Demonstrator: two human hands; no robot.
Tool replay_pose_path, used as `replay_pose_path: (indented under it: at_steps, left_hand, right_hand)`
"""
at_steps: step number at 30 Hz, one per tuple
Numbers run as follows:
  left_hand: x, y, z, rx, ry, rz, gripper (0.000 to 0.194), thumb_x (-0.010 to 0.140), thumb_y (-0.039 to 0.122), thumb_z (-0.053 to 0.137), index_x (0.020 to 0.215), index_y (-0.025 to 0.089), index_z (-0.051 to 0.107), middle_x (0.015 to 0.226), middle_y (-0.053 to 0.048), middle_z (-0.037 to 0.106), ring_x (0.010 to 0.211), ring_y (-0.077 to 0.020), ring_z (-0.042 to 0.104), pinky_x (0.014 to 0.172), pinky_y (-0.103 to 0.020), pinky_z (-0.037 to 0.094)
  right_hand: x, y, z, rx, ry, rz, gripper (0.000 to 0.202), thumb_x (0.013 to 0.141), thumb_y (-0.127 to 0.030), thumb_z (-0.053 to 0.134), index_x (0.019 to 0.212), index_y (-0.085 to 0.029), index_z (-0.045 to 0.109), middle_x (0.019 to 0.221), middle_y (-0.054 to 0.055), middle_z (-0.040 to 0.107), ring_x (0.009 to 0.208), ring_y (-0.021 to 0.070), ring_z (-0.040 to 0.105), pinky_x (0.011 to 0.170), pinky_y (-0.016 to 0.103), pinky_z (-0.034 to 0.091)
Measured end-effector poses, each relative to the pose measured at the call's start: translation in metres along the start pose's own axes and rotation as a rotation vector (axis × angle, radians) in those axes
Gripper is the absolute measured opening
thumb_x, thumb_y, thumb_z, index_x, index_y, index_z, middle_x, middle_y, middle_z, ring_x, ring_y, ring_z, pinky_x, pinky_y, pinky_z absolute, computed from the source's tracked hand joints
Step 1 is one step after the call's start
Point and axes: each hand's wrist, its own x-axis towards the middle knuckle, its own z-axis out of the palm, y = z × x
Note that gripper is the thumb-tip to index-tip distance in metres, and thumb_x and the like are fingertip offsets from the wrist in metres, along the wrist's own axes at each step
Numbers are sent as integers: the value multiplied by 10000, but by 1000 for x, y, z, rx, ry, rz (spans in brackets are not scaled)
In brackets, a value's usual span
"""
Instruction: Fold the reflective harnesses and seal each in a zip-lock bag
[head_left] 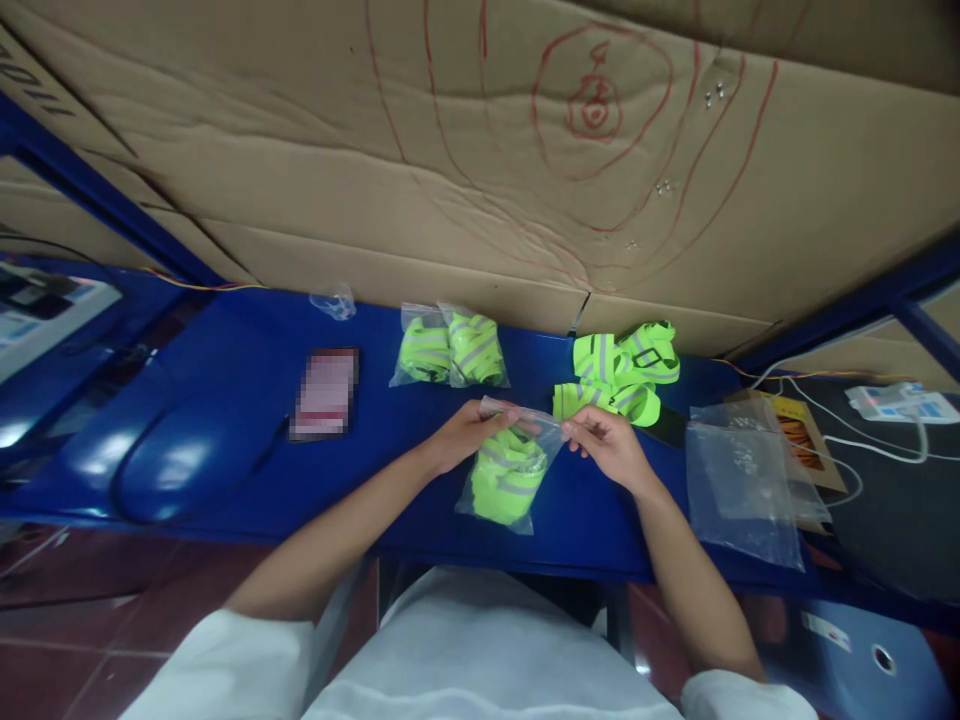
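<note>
I've got both hands on one clear zip bag [506,478]. Left hand [459,437]: fingers closed on the top edge near its left corner. Right hand [609,445]: thumb and fingers pinching the other end of that edge. Top strip is held stretched between them — I can't tell if the seal is pressed together. Bag hangs toward me over the blue desk [217,395], near the front edge; a neon-yellow strap with grey stripes is bundled inside.

Just behind the right hand I see loose straps [592,357] in a heap, same colour, a dark buckle showing on one. Behind the left hand, two filled bags [450,345] sit side by side, touching, strap bundles in both. Right of the right forearm: flat clear bags [739,490], overlapping a small open box [814,445] with yellow on it. White cables [889,455] run past that.

Out left, a blurred-out rectangular item [325,395] lies on the desk, crumpled clear plastic [335,302] behind it. Backdrop is a cardboard panel [300,110] — red hand-drawn rings, a few shiny pins stuck in.
</note>
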Motion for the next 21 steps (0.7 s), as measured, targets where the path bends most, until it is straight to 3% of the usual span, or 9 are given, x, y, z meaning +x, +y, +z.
replay_pose_path:
  at_steps: [7,11,14,17,21]
  left_hand:
    - [1,-9,0,-33,45,-3,462,933,530,671,1117,122,785,1029,-126,802,1026,-269,745,906,-325,556]
    - [1,-7,-1,-31,40,9,473,877,531,742,1127,130,778,1051,-120,799,1036,-267,736,934,-327,542]
    - [-1,-4,1,15,-32,-16,519,854,553,759,1143,123,773,1088,-133,789,1047,-269,724,935,-323,530]
    - [-2,-4,3,82,-90,-47,570,841,603,748,1148,124,773,1088,-135,788,1029,-269,722,909,-320,530]
    - [-1,-2,4,74,-136,-52,533,855,596,733,1128,141,782,1075,-134,791,1035,-280,730,946,-347,533]
  right_hand:
    - [-2,0,-7,38,-43,13,326,850,-509,765,965,-210,706,826,23,710,684,133,649,523,214,514]
    - [-3,-7,-7,94,-27,-6,305,875,-492,746,993,-212,716,848,20,698,688,119,627,551,212,525]
    - [-5,-10,-5,125,-163,85,348,897,-516,714,1036,-197,727,806,18,688,645,108,608,531,206,498]
    - [-7,-9,-5,158,-326,231,378,842,-520,771,983,-173,722,731,5,667,606,98,592,509,192,462]
    - [-6,-6,-5,182,-323,283,420,800,-563,790,906,-167,703,706,1,654,611,104,596,514,195,459]
